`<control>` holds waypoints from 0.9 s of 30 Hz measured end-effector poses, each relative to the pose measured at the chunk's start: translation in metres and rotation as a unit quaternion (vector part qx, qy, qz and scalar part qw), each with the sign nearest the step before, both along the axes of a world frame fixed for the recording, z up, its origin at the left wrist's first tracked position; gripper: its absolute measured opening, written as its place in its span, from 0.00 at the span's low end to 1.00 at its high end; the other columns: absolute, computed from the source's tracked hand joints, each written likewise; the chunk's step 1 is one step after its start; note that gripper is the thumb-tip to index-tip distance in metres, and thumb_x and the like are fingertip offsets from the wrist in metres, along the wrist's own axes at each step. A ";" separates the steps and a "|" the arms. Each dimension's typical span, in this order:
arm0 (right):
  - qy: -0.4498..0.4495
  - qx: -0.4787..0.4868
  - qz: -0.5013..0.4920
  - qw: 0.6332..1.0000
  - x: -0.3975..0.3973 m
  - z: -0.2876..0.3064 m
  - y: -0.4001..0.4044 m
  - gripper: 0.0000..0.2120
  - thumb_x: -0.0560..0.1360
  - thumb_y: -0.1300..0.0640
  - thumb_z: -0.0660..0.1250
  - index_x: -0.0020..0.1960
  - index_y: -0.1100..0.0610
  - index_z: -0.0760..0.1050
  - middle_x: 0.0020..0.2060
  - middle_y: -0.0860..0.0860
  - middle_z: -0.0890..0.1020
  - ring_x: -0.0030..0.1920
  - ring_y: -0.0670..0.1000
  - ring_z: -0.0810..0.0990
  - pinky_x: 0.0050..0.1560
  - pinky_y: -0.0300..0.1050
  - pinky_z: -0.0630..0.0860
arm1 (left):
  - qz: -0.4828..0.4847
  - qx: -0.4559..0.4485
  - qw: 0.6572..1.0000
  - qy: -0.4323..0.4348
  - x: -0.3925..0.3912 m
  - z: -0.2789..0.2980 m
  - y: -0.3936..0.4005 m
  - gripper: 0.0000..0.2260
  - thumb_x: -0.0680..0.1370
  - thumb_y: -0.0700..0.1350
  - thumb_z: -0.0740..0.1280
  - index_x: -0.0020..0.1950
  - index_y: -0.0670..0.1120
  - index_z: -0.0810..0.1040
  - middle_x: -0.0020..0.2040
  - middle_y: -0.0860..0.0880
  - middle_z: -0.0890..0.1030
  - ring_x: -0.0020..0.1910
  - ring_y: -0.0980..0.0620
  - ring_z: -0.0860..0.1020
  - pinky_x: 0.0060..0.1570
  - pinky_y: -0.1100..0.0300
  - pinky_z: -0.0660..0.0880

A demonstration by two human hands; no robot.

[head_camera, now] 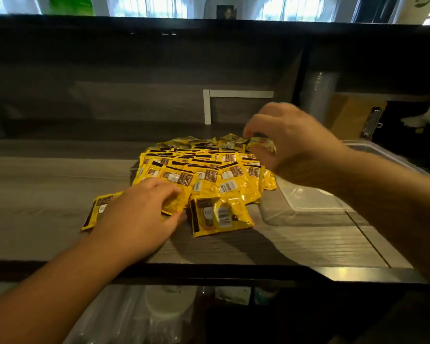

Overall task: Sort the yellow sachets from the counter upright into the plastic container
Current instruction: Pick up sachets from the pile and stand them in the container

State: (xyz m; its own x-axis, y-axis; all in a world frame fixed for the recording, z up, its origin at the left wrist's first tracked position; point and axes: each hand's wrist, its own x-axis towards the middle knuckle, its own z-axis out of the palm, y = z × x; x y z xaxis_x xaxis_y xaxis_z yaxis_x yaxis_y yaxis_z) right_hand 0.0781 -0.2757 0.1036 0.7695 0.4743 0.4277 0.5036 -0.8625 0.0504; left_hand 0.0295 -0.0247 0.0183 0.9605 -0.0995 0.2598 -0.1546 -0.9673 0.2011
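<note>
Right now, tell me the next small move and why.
Probably close the right hand on a far-edge sachet; its fingers hover curled over the pile. The container beside it looks empty, and the left hand rests flat on the near sachets.

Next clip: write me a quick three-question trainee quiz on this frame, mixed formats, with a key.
1. True or false: the left hand rests on sachets at the near edge of the yellow sachet pile.
2. Where is the clear plastic container relative to the pile? A) left of it B) right of it C) on top of it
3. Fill in: the right hand reaches over the ___ side of the pile.

Key: 1 true. 2 B. 3 far; it is blurred, and whether it grips a sachet cannot be told.
</note>
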 end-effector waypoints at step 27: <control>0.120 0.095 -0.014 0.988 -0.053 -0.102 0.070 0.19 0.78 0.44 0.49 0.64 0.44 0.71 0.58 0.49 0.73 0.57 0.50 0.71 0.55 0.47 0.72 | -0.169 -0.047 0.984 -0.020 0.032 -0.001 -0.009 0.20 0.76 0.47 0.68 0.68 0.56 0.74 0.67 0.56 0.73 0.65 0.54 0.70 0.63 0.51 0.73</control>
